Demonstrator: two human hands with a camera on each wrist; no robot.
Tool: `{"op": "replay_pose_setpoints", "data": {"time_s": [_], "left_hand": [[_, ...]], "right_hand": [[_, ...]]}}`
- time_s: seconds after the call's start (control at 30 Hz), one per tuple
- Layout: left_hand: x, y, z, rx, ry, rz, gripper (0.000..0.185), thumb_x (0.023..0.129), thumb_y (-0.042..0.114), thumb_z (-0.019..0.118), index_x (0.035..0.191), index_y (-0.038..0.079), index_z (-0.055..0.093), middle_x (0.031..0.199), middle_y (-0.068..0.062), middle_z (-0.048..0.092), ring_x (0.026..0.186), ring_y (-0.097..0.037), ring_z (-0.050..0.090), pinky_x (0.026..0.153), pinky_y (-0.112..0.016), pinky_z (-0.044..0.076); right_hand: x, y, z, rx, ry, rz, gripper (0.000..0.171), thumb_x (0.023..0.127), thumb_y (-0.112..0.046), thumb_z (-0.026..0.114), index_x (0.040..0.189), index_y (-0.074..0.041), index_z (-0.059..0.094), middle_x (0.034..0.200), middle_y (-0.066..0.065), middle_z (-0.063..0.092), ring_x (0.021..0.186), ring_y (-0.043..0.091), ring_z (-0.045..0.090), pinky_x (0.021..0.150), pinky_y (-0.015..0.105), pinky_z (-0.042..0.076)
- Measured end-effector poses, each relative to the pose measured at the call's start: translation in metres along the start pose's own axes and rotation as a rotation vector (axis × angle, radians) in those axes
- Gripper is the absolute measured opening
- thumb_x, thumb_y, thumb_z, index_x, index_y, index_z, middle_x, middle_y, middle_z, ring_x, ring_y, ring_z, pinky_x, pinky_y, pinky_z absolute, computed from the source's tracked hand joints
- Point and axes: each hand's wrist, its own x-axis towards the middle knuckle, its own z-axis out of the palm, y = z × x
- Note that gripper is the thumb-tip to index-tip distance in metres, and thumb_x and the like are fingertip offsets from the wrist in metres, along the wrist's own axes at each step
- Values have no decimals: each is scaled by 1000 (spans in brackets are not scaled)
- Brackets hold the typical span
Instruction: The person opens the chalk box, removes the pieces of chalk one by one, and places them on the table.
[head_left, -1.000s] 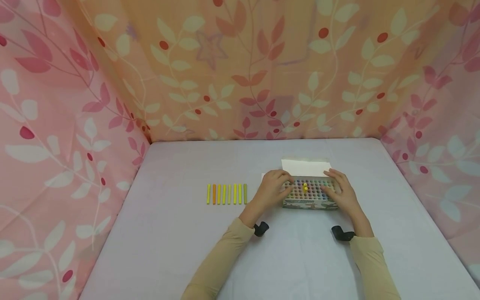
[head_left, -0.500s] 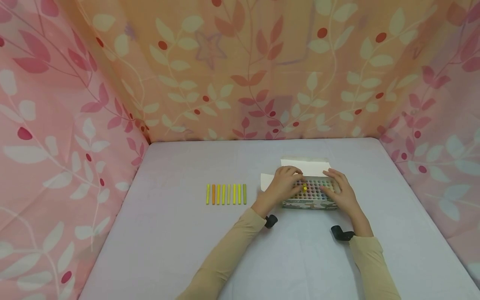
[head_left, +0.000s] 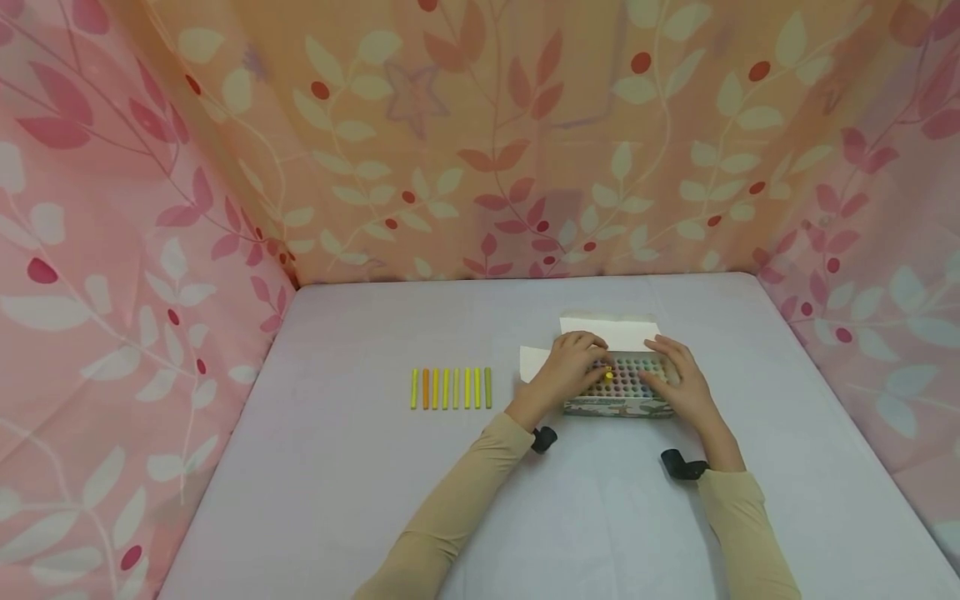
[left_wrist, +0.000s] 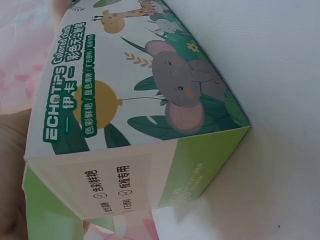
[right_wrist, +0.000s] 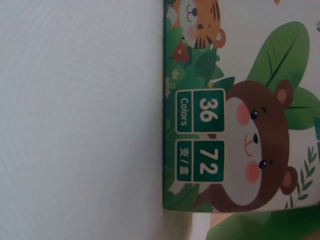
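Note:
An opened chalk box [head_left: 618, 407] stands right of the table's middle, its top showing rows of round chalk ends. One yellow chalk [head_left: 608, 375] sticks up above the rest. My left hand [head_left: 567, 367] reaches over the box's left part, thumb and fingertips right beside this chalk; whether they pinch it is too small to tell. My right hand [head_left: 684, 383] rests at the right end, fingers stretched to the back flap and thumb over the chalk tops. Both wrist views show the box's printed sides, an elephant [left_wrist: 185, 85] in the left and a bear [right_wrist: 257, 145] in the right.
Left of the box, several chalk sticks lie in a row on the white cloth, mostly yellow, with an orange stick [head_left: 426, 389] among them. White lid flaps [head_left: 611, 335] stand out behind and left of the box. Patterned curtains [head_left: 480, 142] surround the table [head_left: 337, 483].
My left hand has moved right across the box, up to the protruding yellow chalk, then stayed there. The right hand, the box and the row of sticks have kept their places.

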Motion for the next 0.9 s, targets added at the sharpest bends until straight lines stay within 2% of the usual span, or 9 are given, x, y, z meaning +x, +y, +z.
{"op": "replay_pose_setpoints", "data": {"time_s": [0.6, 0.9], "left_hand": [[-1, 1, 1, 45, 33, 3, 18, 95, 38, 49, 104, 31, 63, 125, 12, 53, 125, -11, 39, 108, -36, 27], [-2, 4, -15, -62, 131, -1, 18, 95, 35, 51, 108, 26, 59, 123, 11, 54, 124, -9, 41, 108, -35, 28]], "right_hand": [[2, 2, 1, -10, -11, 16, 55, 86, -27, 66, 134, -11, 46, 146, 18, 29, 134, 45, 23, 97, 71, 19], [1, 4, 1, -1, -2, 18, 56, 85, -26, 68, 134, -11, 46, 146, 16, 29, 134, 44, 23, 97, 70, 19]]}}
